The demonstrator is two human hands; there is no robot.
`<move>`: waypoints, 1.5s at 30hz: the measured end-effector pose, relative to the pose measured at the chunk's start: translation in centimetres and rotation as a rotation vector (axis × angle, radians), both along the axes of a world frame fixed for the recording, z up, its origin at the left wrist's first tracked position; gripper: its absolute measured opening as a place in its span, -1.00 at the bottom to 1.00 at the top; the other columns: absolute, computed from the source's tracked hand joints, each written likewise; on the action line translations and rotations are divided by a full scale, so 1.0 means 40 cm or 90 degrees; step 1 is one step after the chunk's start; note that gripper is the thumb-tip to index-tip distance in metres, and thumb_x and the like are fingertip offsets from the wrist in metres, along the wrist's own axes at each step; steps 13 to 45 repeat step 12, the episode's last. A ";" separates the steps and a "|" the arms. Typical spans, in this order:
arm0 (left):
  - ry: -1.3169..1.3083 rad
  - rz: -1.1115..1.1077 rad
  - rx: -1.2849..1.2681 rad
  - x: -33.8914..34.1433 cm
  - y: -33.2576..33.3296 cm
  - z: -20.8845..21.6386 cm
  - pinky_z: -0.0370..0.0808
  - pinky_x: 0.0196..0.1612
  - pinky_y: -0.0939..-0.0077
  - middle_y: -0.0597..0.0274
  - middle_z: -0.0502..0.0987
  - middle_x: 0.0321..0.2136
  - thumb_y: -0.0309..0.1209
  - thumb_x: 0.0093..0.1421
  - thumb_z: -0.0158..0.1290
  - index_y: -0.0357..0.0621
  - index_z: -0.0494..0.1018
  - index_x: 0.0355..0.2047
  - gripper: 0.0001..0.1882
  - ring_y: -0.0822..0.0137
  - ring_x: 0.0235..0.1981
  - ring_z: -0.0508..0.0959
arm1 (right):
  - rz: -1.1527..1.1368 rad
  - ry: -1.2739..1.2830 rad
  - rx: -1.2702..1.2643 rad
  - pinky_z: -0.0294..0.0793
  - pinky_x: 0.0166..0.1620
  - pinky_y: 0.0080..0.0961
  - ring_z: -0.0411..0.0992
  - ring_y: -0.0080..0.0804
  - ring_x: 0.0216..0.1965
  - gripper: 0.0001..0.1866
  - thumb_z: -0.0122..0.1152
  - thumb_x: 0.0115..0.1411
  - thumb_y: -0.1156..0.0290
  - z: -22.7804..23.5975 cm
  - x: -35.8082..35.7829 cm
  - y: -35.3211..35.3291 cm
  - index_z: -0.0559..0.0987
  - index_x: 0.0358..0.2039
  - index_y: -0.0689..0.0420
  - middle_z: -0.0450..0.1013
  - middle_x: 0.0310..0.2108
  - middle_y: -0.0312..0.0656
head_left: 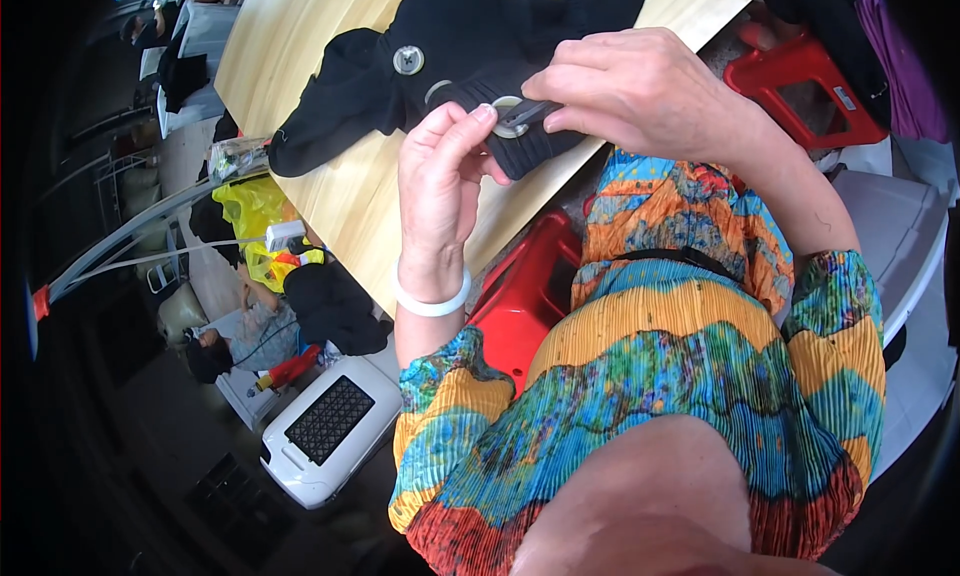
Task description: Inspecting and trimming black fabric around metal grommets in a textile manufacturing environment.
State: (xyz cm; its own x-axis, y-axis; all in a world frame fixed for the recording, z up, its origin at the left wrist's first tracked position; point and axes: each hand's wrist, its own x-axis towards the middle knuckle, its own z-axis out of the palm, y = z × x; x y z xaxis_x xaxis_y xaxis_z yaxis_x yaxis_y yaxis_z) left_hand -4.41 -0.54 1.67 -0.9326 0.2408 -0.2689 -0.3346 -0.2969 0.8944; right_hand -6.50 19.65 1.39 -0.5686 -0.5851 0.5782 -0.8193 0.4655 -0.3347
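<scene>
A black knitted garment [440, 36] with large round buttons is spread over the wooden table. One button [408, 60] lies face up on it, and another button [437, 90] shows only in part. My left hand [440, 171] pinches the ribbed edge of the garment at a third, pale-rimmed button [509, 117], thumb against its rim. My right hand [635, 91] is closed on a small dark tool [535, 114], which looks like thread snips. Its tip lies over that button; fingers hide the rest of it.
The light wooden table [310, 26] has its near edge just below my hands. Red plastic stools [525, 296] stand by it, one more at the right. At left are a yellow bag [255, 226], a white power adapter [285, 236] on a cable, and a white-and-black case [330, 426]. A person [265, 336] is farther left.
</scene>
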 end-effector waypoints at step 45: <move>0.002 0.003 0.006 0.008 -0.003 0.001 0.38 -0.64 0.73 0.21 0.47 -0.61 -0.46 0.07 0.00 -0.19 0.36 -0.62 -0.85 0.50 -0.69 0.42 | 0.016 -0.010 0.001 0.38 -0.46 -0.51 0.39 -0.38 -0.49 -0.83 0.16 -0.06 0.34 -0.003 0.005 -0.004 0.38 -0.51 0.10 0.32 -0.57 -0.28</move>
